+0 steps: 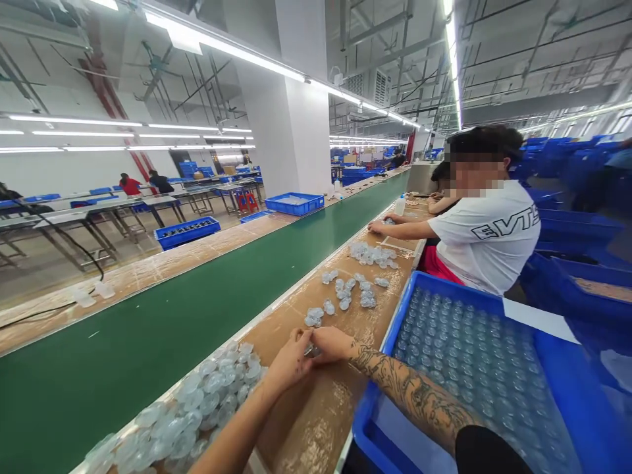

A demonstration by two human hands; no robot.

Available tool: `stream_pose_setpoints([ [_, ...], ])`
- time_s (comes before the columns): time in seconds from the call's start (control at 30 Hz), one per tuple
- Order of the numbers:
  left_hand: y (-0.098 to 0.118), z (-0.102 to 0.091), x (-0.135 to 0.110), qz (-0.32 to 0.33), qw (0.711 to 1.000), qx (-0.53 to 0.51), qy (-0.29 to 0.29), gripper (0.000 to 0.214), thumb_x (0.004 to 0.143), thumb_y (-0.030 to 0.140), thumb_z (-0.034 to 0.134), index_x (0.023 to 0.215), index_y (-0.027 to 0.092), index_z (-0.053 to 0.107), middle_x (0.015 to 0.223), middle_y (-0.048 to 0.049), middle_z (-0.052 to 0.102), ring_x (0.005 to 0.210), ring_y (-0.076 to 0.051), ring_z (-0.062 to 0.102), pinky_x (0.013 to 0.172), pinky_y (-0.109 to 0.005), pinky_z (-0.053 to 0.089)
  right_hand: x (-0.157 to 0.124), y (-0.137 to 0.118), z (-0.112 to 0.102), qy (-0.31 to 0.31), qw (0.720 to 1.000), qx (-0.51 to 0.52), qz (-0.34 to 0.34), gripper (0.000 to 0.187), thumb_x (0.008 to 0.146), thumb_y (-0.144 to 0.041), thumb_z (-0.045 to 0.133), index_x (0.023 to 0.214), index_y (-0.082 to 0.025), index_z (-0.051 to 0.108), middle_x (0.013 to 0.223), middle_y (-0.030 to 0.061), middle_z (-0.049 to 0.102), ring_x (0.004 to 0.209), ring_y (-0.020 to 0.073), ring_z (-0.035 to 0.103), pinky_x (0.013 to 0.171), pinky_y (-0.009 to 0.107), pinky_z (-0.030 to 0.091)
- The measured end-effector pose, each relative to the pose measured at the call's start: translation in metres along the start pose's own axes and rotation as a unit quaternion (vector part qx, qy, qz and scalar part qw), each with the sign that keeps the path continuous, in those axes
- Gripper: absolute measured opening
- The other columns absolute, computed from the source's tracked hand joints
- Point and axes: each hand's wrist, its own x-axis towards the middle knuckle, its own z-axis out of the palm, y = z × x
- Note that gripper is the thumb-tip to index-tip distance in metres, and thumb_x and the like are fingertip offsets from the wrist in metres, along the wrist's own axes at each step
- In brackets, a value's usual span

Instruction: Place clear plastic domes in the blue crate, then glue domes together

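My left hand (pixel 292 361) and my right hand (pixel 332 345) meet over the brown work surface, fingers closed around a small clear plastic piece (pixel 312 350), mostly hidden by the fingers. To the left lies a large heap of clear, rounded plastic pieces (pixel 212 388). Just beyond my hands sits a small cluster of similar clear pieces (pixel 314 317), with more loose clear pieces (pixel 345 289) scattered past it. By my right forearm stands a blue tray (pixel 401 309), with clear round pieces (pixel 459 342) in rows inside.
A green conveyor belt (pixel 207 289) runs along the left of the brown work surface (pixel 320 408). Ahead on the right, a seated person in a white shirt (pixel 486 237) works at the same bench, near another pile of clear pieces (pixel 371 254). A blue crate (pixel 295 204) stands across the belt.
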Motion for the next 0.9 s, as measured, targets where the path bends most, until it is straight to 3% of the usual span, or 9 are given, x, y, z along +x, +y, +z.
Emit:
stream_pose_setpoints([
  [0.13, -0.014, 0.005, 0.041, 0.011, 0.999, 0.022, -0.033, 0.041, 0.084, 0.008, 0.050, 0.123, 0.009, 0.061, 0.125, -0.0174, 0.064, 0.118, -0.028, 0.060, 0.102, -0.037, 0.044, -0.028, 0.003, -0.025, 0.002, 0.999, 0.000, 0.052, 0.041, 0.097, 0.011, 0.105, 0.108, -0.001, 0.068, 0.094, 0.0034, 0.050, 0.092, 0.0314, 0.054, 0.095, 0.022, 0.049],
  [0.23, -0.024, 0.002, 0.041, 0.024, 0.998, 0.033, -0.056, 0.034, 0.089, 0.018, 0.047, 0.117, 0.010, 0.063, 0.117, -0.0161, 0.066, 0.104, -0.029, 0.064, 0.091, -0.039, 0.047, -0.083, 0.018, -0.055, 0.044, 0.994, 0.038, 0.097, 0.047, 0.093, 0.019, 0.107, 0.106, -0.007, 0.071, 0.092, -0.0027, 0.050, 0.092, 0.0254, 0.054, 0.096, 0.016, 0.045],
  [0.3, -0.011, -0.004, 0.037, 0.044, 0.996, 0.022, -0.068, 0.033, 0.089, 0.024, 0.046, 0.115, 0.015, 0.064, 0.110, -0.0106, 0.068, 0.093, -0.026, 0.064, 0.085, -0.036, 0.048, -0.133, 0.026, -0.073, 0.084, 0.986, 0.064, 0.130, 0.056, 0.087, 0.020, 0.112, 0.112, -0.010, 0.071, 0.100, -0.0034, 0.049, 0.093, 0.0222, 0.053, 0.092, 0.012, 0.046],
  [0.4, 0.044, -0.004, 0.036, 0.124, 0.985, -0.064, -0.098, 0.028, 0.088, 0.029, 0.050, 0.106, 0.021, 0.069, 0.101, -0.0051, 0.066, 0.080, -0.019, 0.062, 0.075, -0.029, 0.049, -0.206, 0.027, -0.084, 0.116, 0.971, 0.087, 0.191, 0.058, 0.081, 0.020, 0.113, 0.107, -0.008, 0.069, 0.102, -0.0026, 0.048, 0.091, 0.0213, 0.054, 0.075, 0.008, 0.051],
  [0.47, 0.091, 0.009, 0.040, 0.198, 0.966, -0.083, -0.144, 0.026, 0.089, 0.023, 0.051, 0.107, 0.022, 0.070, 0.109, -0.0045, 0.065, 0.083, -0.016, 0.063, 0.074, -0.024, 0.049, -0.241, 0.021, -0.077, 0.121, 0.961, 0.089, 0.232, 0.053, 0.081, 0.021, 0.107, 0.104, -0.007, 0.069, 0.100, -0.0024, 0.048, 0.089, 0.0218, 0.054, 0.070, 0.009, 0.052],
  [0.53, 0.132, 0.032, 0.047, 0.243, 0.952, 0.005, -0.184, 0.035, 0.088, 0.016, 0.056, 0.122, 0.022, 0.065, 0.116, -0.0055, 0.064, 0.094, -0.016, 0.065, 0.083, -0.024, 0.050, -0.262, 0.013, -0.062, 0.122, 0.952, 0.082, 0.270, 0.046, 0.083, 0.021, 0.099, 0.104, -0.008, 0.069, 0.098, -0.0021, 0.048, 0.088, 0.0239, 0.054, 0.077, 0.014, 0.053],
  [0.63, 0.170, 0.076, 0.057, 0.272, 0.928, 0.126, -0.222, 0.035, 0.085, 0.008, 0.063, 0.120, 0.010, 0.067, 0.114, -0.0146, 0.068, 0.112, -0.027, 0.063, 0.100, -0.035, 0.047, -0.271, 0.002, -0.031, 0.121, 0.939, 0.066, 0.316, 0.042, 0.082, 0.020, 0.092, 0.103, -0.009, 0.070, 0.095, -0.0024, 0.049, 0.091, 0.0265, 0.053, 0.090, 0.021, 0.050],
  [0.77, 0.181, 0.121, 0.061, 0.257, 0.912, 0.227, -0.225, 0.031, 0.091, -0.004, 0.045, 0.110, 0.002, 0.069, 0.117, -0.0211, 0.067, 0.116, -0.029, 0.063, 0.100, -0.042, 0.049, -0.261, -0.003, 0.004, 0.115, 0.925, 0.058, 0.358, 0.041, 0.079, 0.020, 0.086, 0.103, -0.009, 0.070, 0.090, -0.0040, 0.048, 0.085, 0.0230, 0.054, 0.085, 0.017, 0.049],
  [0.9, 0.177, 0.137, 0.059, 0.220, 0.918, 0.275, -0.182, 0.037, 0.095, -0.003, 0.039, 0.118, 0.003, 0.066, 0.123, -0.0214, 0.064, 0.113, -0.028, 0.064, 0.091, -0.039, 0.054, -0.247, 0.002, 0.026, 0.106, 0.922, 0.044, 0.369, 0.033, 0.076, 0.015, 0.083, 0.090, -0.008, 0.063, 0.089, -0.0026, 0.047, 0.086, 0.0230, 0.052, 0.085, 0.017, 0.047],
])
